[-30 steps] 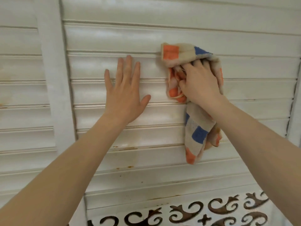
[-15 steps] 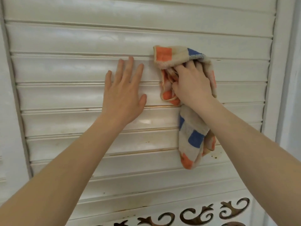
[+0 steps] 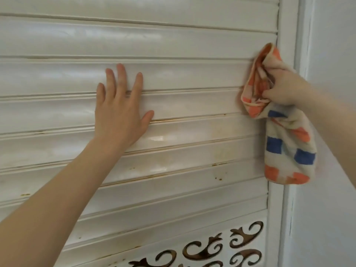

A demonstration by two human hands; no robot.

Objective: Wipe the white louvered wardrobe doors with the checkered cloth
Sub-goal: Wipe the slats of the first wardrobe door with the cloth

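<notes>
Right hand grips cloth — door.

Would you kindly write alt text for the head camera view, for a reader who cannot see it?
A person's right hand grips a bunched orange-and-blue checkered cloth against the right end of a white louvered wardrobe door, beside its frame. The left hand presses flat on the slats; brown stains mark the lower ones.

The single head-worn view (wide-angle) faces the louvered door close up, aimed slightly right so the door's frame and the wall fill that edge.
</notes>
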